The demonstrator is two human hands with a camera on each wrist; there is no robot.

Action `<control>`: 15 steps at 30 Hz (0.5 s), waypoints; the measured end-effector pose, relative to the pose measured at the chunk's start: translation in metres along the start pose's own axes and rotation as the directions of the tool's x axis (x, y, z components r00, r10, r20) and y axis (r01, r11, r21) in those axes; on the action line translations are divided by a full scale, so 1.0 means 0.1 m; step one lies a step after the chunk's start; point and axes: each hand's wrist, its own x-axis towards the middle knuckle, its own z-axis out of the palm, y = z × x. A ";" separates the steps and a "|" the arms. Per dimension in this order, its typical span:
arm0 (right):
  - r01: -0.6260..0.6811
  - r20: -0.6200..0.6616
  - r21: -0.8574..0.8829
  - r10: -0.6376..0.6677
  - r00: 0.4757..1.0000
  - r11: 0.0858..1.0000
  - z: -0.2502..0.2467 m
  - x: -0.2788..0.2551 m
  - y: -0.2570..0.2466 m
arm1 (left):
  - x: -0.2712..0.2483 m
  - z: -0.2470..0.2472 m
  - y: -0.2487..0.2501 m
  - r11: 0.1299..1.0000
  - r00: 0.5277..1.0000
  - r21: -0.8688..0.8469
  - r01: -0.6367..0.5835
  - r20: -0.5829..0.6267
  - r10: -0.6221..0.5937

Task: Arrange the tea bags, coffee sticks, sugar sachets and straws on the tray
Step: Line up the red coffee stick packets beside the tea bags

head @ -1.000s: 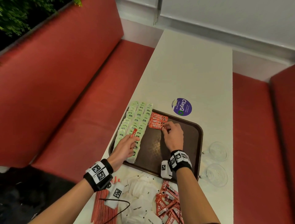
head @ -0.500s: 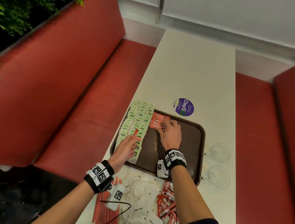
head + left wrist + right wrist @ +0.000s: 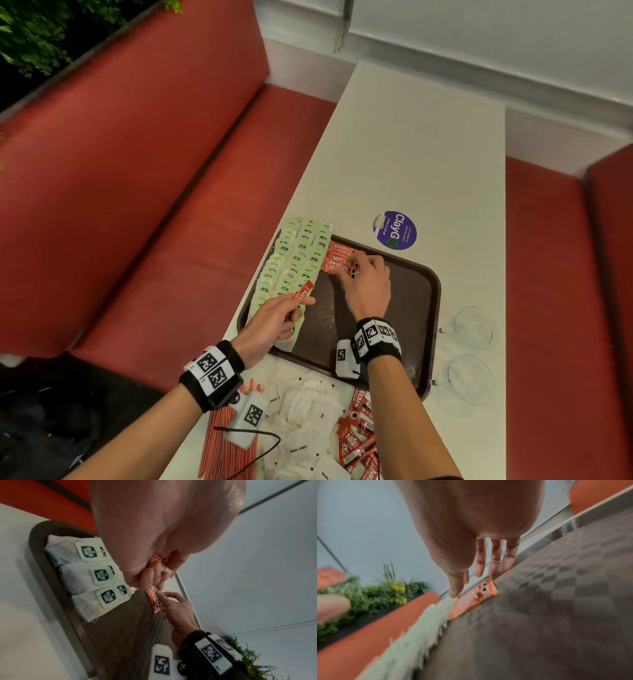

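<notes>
Fingers (image 3: 150, 577) pinching coffee stick (image 3: 303, 293)

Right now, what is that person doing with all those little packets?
The person is laying drink packets out on a brown tray. Rows of green tea bags already fill its left side. The right hand touches a small row of red coffee sticks at the tray's far end, beside the tea bags. The left hand pinches another coffee stick over the tea bags. The white sugar sachets, red straws and more coffee sticks lie on the table in front of the tray.
</notes>
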 end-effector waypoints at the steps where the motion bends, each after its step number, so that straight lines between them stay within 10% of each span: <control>1: 0.001 0.008 0.085 -0.002 1.000 0.996 -0.07 -0.02 -0.04 | 0.00 0.00 0.01 1.000 1.000 0.003 -0.004 0.023 0.004; 7: -0.123 0.394 0.578 -0.144 0.908 0.807 -0.52 -0.43 -0.31 | -0.06 0.05 0.07 0.990 0.977 0.059 -0.125 0.183 0.112; 15: -0.199 0.311 0.796 -0.104 0.945 0.571 -0.63 -0.71 -0.28 | -0.12 0.14 0.14 0.886 0.944 0.357 -0.297 0.248 0.216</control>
